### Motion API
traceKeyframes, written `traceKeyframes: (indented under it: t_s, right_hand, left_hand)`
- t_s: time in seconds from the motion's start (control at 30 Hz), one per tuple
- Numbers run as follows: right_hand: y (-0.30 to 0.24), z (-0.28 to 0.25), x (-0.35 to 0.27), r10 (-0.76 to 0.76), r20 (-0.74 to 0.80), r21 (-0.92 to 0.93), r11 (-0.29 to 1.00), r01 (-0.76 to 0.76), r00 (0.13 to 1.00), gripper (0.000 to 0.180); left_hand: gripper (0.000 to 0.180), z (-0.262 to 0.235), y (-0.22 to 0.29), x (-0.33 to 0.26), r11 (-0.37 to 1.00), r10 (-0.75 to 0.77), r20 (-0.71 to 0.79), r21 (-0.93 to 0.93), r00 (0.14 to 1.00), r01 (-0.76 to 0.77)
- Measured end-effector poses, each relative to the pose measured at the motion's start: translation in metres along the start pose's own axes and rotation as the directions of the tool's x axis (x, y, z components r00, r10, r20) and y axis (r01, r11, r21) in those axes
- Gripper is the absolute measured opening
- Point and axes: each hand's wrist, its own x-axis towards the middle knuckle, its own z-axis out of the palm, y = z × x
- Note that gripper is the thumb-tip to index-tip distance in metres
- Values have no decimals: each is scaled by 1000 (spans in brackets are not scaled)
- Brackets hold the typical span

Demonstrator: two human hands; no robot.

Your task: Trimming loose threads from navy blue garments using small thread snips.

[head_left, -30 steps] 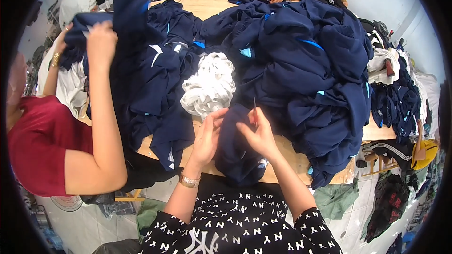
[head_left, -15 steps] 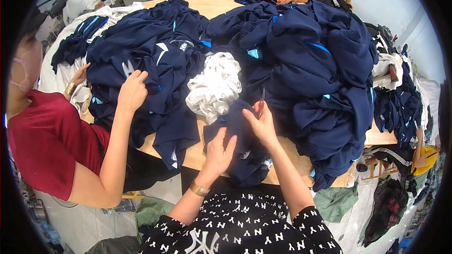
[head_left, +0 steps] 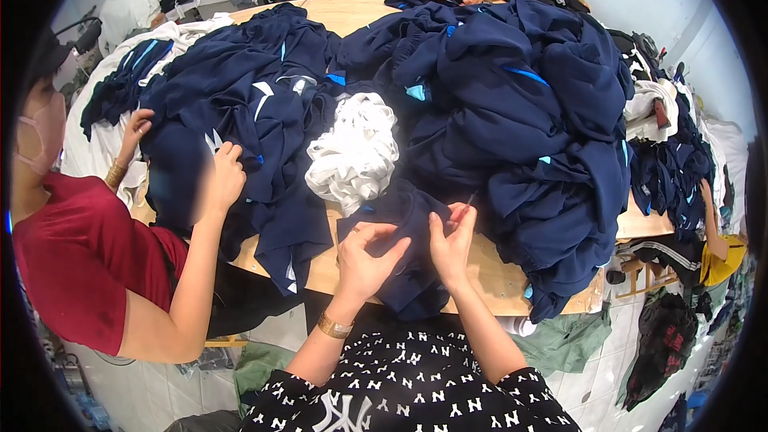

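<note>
pinching the navy garment (head_left: 404, 232) at the table's near edge, my left hand (head_left: 364, 254) has slid up from below the cloth since a moment ago, fingers now closed on a fold. my right hand (head_left: 450, 242) grips the same fold beside it, and a thin dark tool shows at its fingertips, too small to name. the white bundle (head_left: 354, 152) sits just beyond. the neighbour's hand (head_left: 224, 178) has moved nearer, well apart from mine. bare wooden table (head_left: 504, 276) shows only along the rim; heaped navy clothing (head_left: 528, 112) crowds everything else.
</note>
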Motion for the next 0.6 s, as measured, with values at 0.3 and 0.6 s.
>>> traceKeyframes:
  t_s: [0.3, 0.6]
  right_hand:
    - [-29, -5, 20, -112, 105, 307, 949, 75, 988, 24]
    - [-32, 10, 1, -246, 197, 232, 952, 199, 949, 20]
  left_hand:
    - [23, -5, -3, 3, 999, 31, 41, 32, 999, -32]
    - [35, -10, -15, 10, 893, -33, 257, -425, 966, 144]
